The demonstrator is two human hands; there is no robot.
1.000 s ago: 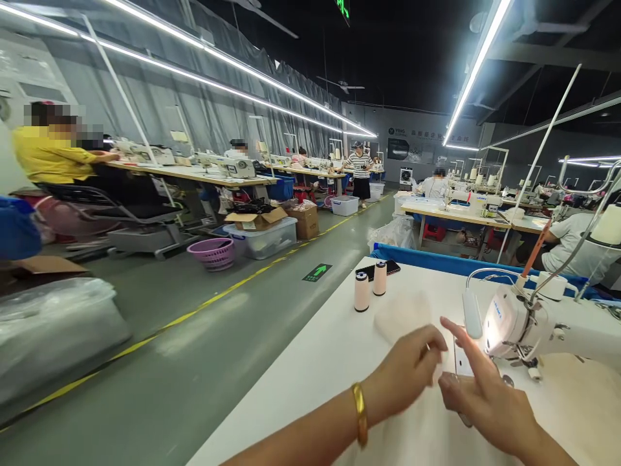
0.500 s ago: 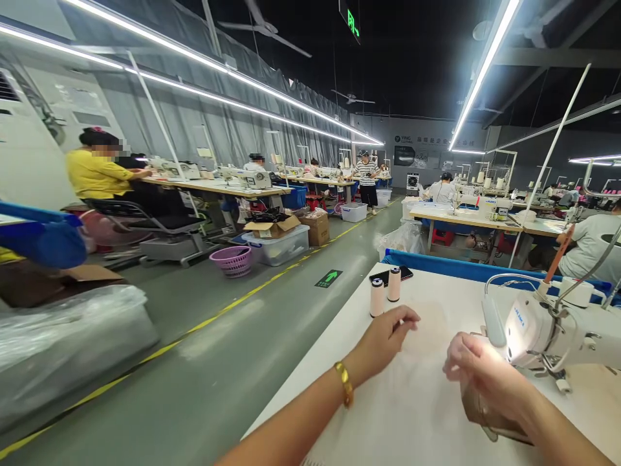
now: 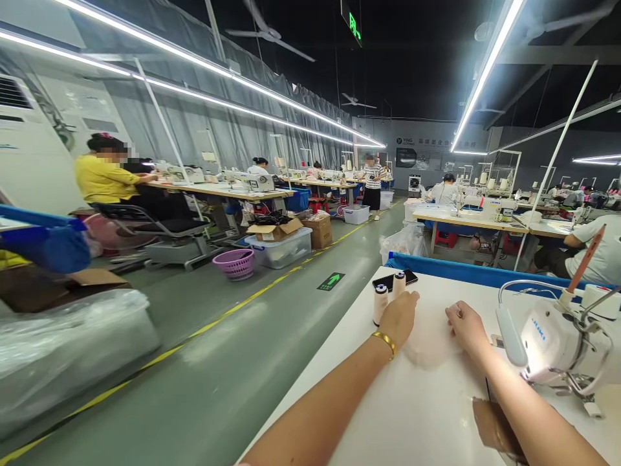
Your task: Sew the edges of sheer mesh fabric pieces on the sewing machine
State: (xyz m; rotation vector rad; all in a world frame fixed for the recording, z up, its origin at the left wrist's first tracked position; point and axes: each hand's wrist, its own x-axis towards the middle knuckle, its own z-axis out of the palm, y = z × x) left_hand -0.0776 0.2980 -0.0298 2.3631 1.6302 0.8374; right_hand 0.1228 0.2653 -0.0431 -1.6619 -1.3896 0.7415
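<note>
A thin, pale sheer fabric piece [image 3: 429, 346] spans the gap between my hands over the white table [image 3: 388, 414], its outline faint against the white. My left hand [image 3: 400, 317], a gold bracelet at its wrist, is closed on the fabric's left side. Two cones of pale thread, one nearer [image 3: 381, 305] and one farther [image 3: 399, 285], stand just beyond that hand. My right hand [image 3: 468, 327] pinches the fabric's right side. To its right is a white sewing machine [image 3: 548, 336] with its lamp lit. Brown shiny plate [image 3: 492, 424] lies under my right forearm.
A black phone [image 3: 410, 277] lies behind the thread cones. Blue cloth [image 3: 466, 270] runs along the table's far edge. Left of the table is an aisle with a yellow line [image 3: 242, 307], a purple basket [image 3: 234, 264] and a plastic bin [image 3: 281, 249]. Several people sit at other machines.
Both my hands have moved forward, away from me, the left one nearer the thread cones. The right hand has left the sewing machine's needle area. The sheer fabric now shows between them.
</note>
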